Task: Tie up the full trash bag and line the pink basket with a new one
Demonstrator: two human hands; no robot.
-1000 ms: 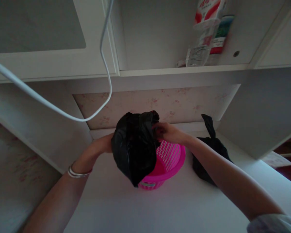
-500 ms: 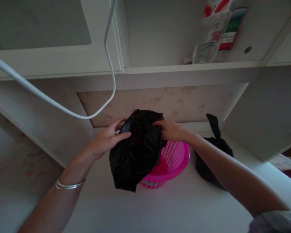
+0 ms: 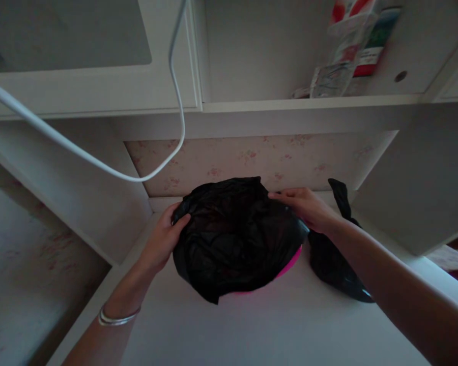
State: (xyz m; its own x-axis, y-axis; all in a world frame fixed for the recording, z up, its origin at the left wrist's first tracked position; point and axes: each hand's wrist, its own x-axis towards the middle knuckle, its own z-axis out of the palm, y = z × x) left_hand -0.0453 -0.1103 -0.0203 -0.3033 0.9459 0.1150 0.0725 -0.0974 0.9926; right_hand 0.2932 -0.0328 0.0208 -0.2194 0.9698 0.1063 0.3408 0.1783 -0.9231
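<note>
A black plastic bag [image 3: 236, 239] is spread wide over a pink basket [image 3: 291, 263], of which only a strip of rim shows at the lower right. At the bag's left edge, my left hand [image 3: 164, 236] grips the plastic between thumb and fingers. My right hand [image 3: 303, 206] pinches the bag's edge at the upper right. The basket's inside and most of its wall are hidden beneath the plastic. To the right, partly behind my right forearm, lies a second black bag [image 3: 334, 264] with a knotted top.
Basket and bags stand on a white surface [image 3: 198, 330] between side panels. A white cable [image 3: 137, 179] hangs in front at the upper left. Above is an open shelf [image 3: 305, 104] holding a clear plastic container [image 3: 334, 76] and a red-and-green package [image 3: 374, 48].
The bag was bunched over the basket's left part; now it is spread rightward across nearly all of it. My right hand has moved right with the bag's edge.
</note>
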